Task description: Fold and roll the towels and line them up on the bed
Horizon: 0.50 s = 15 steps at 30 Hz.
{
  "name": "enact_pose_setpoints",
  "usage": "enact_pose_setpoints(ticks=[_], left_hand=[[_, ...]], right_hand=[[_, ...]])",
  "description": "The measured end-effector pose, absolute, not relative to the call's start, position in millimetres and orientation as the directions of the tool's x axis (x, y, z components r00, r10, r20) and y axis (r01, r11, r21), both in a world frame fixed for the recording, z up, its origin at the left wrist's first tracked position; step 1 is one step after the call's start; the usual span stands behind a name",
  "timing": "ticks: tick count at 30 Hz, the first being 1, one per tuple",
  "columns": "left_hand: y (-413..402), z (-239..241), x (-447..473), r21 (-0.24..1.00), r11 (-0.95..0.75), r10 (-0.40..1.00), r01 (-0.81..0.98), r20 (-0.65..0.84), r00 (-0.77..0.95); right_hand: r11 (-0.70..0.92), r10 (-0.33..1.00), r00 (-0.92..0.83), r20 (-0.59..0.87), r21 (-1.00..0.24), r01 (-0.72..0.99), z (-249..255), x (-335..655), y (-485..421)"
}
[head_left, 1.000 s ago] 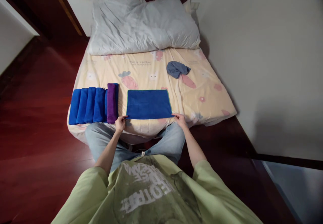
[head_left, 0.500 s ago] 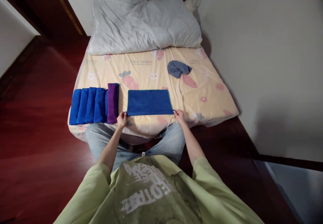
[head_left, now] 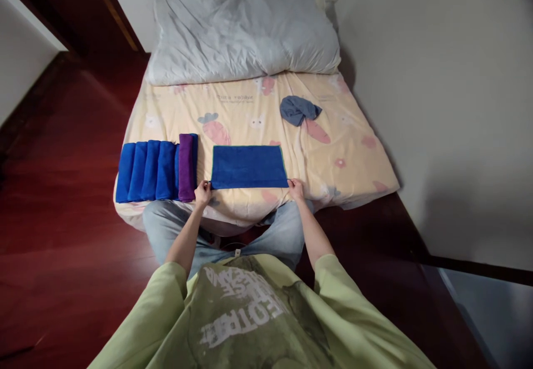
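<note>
A blue towel (head_left: pixel 249 166) lies folded flat as a rectangle near the front edge of the bed (head_left: pixel 353 152). My left hand (head_left: pixel 202 192) pinches its near left corner. My right hand (head_left: pixel 296 188) pinches its near right corner. To the left, a row of several folded blue towels (head_left: pixel 145 170) lies side by side. A purple towel (head_left: pixel 186 166) sits at the right end of that row, close to my left hand.
A crumpled grey-blue cloth (head_left: pixel 298 109) lies further back on the carrot-print sheet. A large white pillow (head_left: pixel 241 28) fills the head of the bed. A white wall (head_left: pixel 437 91) runs along the right side. Dark wooden floor (head_left: pixel 58 191) lies to the left.
Both hands have moved the towel's near edge away from me, so the blue rectangle is now shorter front to back. The view has shifted slightly.
</note>
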<state>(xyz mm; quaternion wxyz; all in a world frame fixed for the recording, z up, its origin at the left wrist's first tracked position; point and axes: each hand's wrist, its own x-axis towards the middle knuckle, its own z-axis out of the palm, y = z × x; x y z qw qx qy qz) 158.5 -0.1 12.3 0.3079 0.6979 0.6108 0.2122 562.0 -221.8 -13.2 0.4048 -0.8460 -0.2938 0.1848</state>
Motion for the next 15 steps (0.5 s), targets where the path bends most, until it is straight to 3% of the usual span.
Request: enact_pose_setpoints(ticks=[15], left_hand=[[-5,13,160,0.673,-0.084,0.983,0.735,-0.064,0.170]], right_hand=[[-0.502,0.665,0.744,-0.072,-0.780,0.373,3,553,-220]])
